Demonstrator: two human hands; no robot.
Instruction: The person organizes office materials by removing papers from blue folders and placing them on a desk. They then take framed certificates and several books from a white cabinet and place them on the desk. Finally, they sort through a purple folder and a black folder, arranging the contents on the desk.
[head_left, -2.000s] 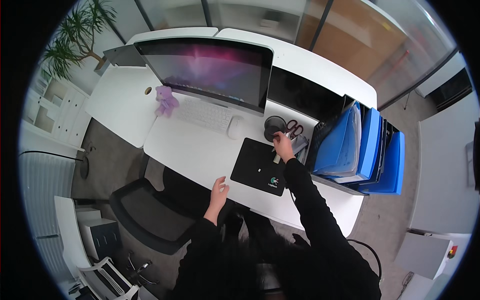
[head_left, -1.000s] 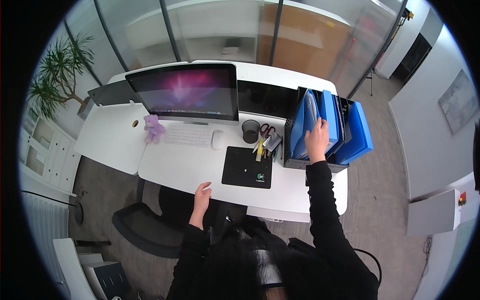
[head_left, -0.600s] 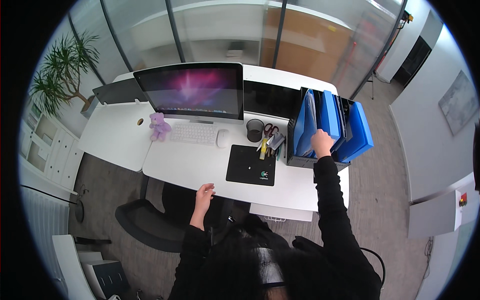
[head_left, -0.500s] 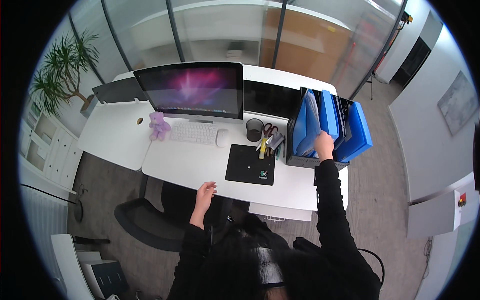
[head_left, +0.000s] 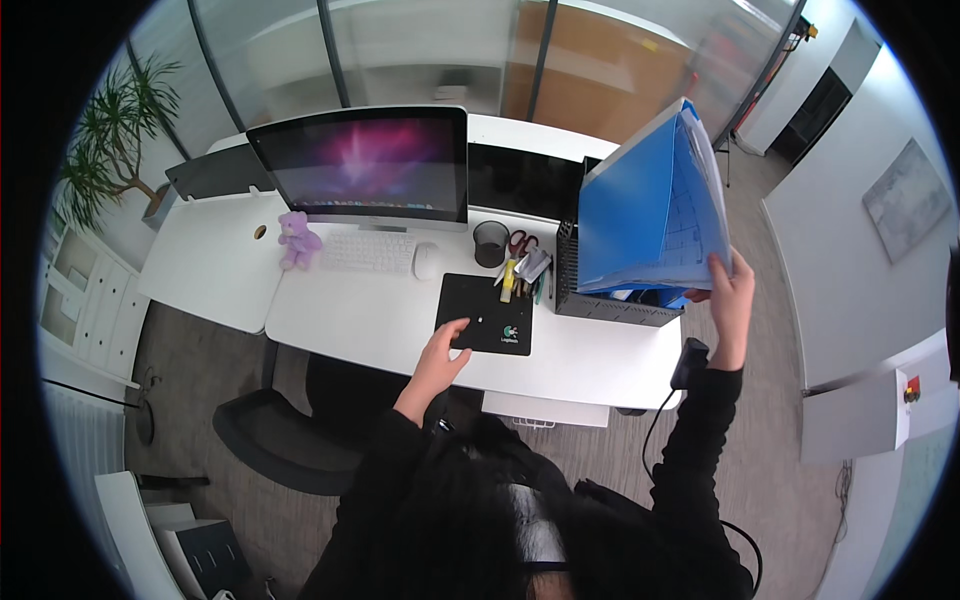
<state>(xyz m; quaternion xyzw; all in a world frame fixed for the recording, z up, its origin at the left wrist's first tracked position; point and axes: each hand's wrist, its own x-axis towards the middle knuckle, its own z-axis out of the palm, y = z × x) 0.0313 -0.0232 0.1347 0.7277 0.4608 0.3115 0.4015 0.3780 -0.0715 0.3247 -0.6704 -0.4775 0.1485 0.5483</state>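
Note:
My right hand (head_left: 730,300) grips the lower right edge of a blue folder (head_left: 630,210) with papers in it. The folder is raised and tilted above the black mesh file holder (head_left: 615,307), and hides most of what stands inside. Some blue shows low in the holder behind it. Over the near left part of the black mouse pad (head_left: 470,300) hovers my left hand (head_left: 440,355), fingers apart and holding nothing. Scissors (head_left: 520,243), a yellow highlighter (head_left: 507,281) and other pens lie in a pile between the pad and the holder.
A black mesh pen cup (head_left: 490,245) stands behind the pile. Farther left are a white mouse (head_left: 427,261), a keyboard (head_left: 368,251), a large monitor (head_left: 360,165) and a purple teddy bear (head_left: 297,240). An office chair (head_left: 280,445) is by the desk's front left.
My right hand has lifted the blue folder up out of the file holder and moved right. My left hand has come forward and right over the mouse pad, its fingers spreading.

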